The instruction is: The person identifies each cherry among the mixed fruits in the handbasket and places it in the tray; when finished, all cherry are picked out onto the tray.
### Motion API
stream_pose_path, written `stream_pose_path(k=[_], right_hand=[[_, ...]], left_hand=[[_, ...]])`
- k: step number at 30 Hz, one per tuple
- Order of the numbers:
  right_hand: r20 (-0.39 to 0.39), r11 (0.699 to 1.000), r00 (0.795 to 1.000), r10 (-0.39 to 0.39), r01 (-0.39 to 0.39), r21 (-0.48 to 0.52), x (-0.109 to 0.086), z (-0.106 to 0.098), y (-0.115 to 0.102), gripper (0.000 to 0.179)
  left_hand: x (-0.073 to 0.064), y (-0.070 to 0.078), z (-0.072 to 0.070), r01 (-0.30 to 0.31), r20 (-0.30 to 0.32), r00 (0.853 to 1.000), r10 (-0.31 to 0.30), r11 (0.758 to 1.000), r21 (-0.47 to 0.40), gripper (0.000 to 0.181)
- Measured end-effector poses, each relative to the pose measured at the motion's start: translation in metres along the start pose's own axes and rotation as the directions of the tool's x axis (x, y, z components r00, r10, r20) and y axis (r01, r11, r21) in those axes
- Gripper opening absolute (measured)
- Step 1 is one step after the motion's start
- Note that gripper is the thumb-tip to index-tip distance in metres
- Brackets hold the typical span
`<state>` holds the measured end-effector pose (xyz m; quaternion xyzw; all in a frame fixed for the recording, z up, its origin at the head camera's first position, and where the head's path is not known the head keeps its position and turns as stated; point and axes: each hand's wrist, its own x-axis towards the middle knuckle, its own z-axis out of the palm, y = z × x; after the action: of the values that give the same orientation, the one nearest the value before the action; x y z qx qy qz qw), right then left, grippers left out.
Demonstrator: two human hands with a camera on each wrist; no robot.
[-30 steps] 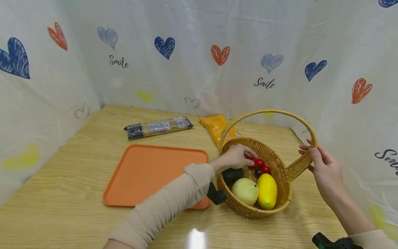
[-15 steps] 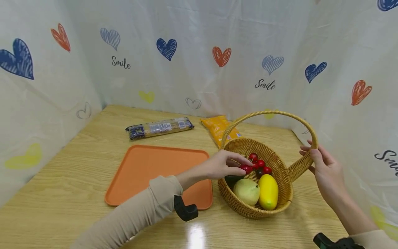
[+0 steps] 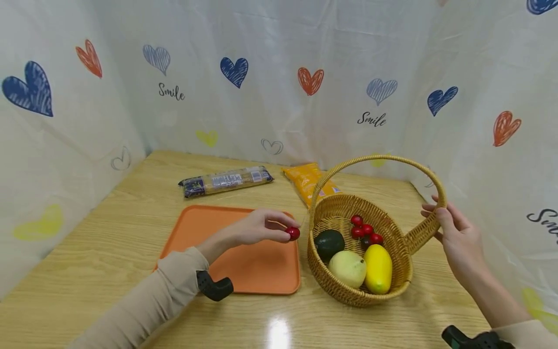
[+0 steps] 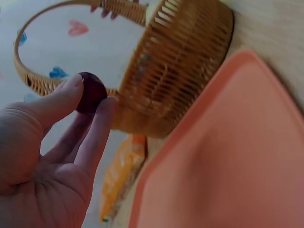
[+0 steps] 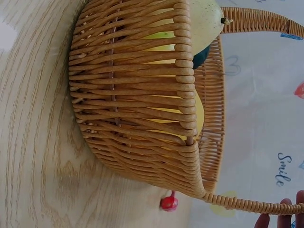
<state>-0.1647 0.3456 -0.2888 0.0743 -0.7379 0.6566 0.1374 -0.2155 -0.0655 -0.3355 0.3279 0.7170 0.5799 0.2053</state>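
Note:
My left hand [image 3: 257,227] pinches a dark red cherry [image 3: 293,233] between thumb and fingertips, above the right side of the orange tray [image 3: 261,271]. The left wrist view shows the same cherry [image 4: 91,93] close up. At the right, my right hand [image 3: 461,240] holds the handle [image 3: 422,235] of a wicker basket [image 3: 335,287]. Inside lie several red cherries [image 3: 367,229], a dark green avocado-like fruit [image 3: 329,245], a pale green round fruit [image 3: 347,269] and a yellow oblong fruit [image 3: 378,269]. In the right wrist view only fingertips [image 5: 284,213] show on the handle.
Behind the tray lies a long clear packet with dark blue ends [image 3: 225,181]. An orange bag [image 3: 305,179] lies behind the basket, partly hidden by it. A curtain printed with hearts [image 3: 270,111] rises along the table's back and sides.
My left hand has drawn a cherry out of the basket and carried it left over the tray. The avocado-like fruit is now uncovered. My right hand has stayed on the basket handle.

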Motion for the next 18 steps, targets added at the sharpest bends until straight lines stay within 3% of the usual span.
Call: stream_pose_path(k=[7,11,14,18], right_hand=[[0.011,1.000,1.000,-0.007,0.007,-0.018,0.000,0.001,-0.001,0.042],[0.006,0.999,1.000,-0.011,0.011,-0.031,0.000,0.000,-0.001,0.042],[0.001,1.000,1.000,-0.008,0.008,-0.026,-0.001,0.000,0.000,0.042],[-0.007,0.999,1.000,0.004,-0.004,-0.037,-0.001,0.000,-0.001,0.043]], left_hand=[[0.011,-0.006,-0.008,0.064,-0.142,0.989,-0.049,0.993,0.103,0.034],[0.021,-0.010,-0.008,0.108,-0.205,0.977,-0.065,0.973,0.206,0.032],[0.029,-0.017,-0.008,0.142,-0.251,0.966,-0.063,0.939,0.313,0.031],[0.037,-0.027,-0.011,0.214,-0.317,0.945,-0.075,0.876,0.433,0.031]])
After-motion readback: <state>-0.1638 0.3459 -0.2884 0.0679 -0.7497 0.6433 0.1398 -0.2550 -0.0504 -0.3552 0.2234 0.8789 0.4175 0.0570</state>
